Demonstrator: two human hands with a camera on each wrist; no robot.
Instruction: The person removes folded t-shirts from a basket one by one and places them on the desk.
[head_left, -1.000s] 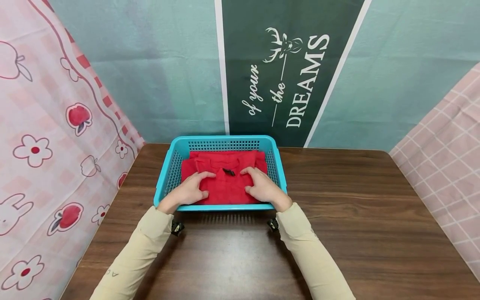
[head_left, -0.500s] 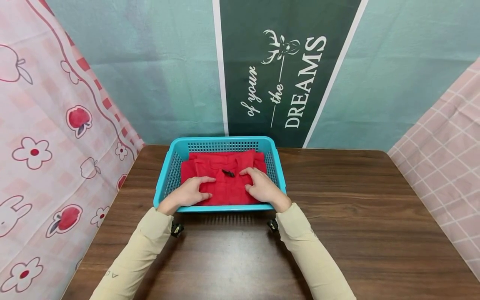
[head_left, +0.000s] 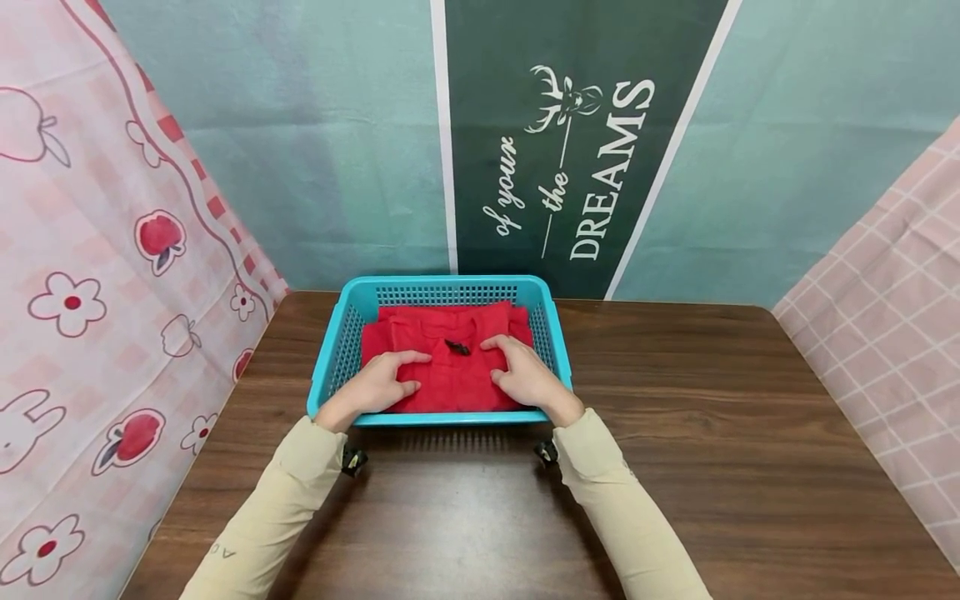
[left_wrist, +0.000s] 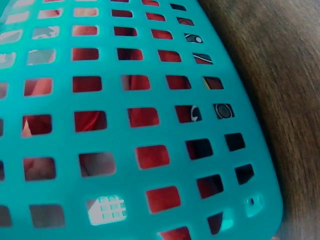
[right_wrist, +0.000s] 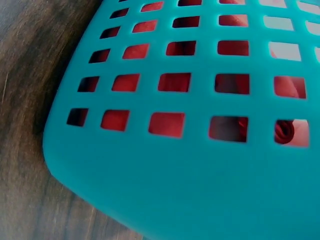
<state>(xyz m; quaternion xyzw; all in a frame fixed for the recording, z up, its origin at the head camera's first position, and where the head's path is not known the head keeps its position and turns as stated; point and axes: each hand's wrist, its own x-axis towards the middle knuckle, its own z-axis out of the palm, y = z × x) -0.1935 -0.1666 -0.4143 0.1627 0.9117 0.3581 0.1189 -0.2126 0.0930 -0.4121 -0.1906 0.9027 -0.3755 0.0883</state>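
A folded red garment [head_left: 450,383], with what looks like a collar at its far end, lies inside a turquoise plastic basket [head_left: 450,418]. On its middle sits a small dark tag-like piece [head_left: 457,347]. My left hand [head_left: 378,382] reaches over the near left of the rim and rests on the garment, thumb and index finger spread apart. Mirroring it, my right hand [head_left: 522,375] lies on the right half, thumb and index also apart. The other fingers are hidden in the head view. Both wrist views show the perforated basket wall [left_wrist: 175,130], with red cloth behind its holes.
The basket stands on a brown wooden table [head_left: 697,433], close to its back edge. Behind hangs a green curtain [head_left: 300,150] with white lettering. A pink patterned curtain [head_left: 90,217] borders the left side, and a pink checked cloth [head_left: 900,317] the right.
My left index finger has shifted slightly toward me on the red garment. The right hand and the basket stay nearly where they were.
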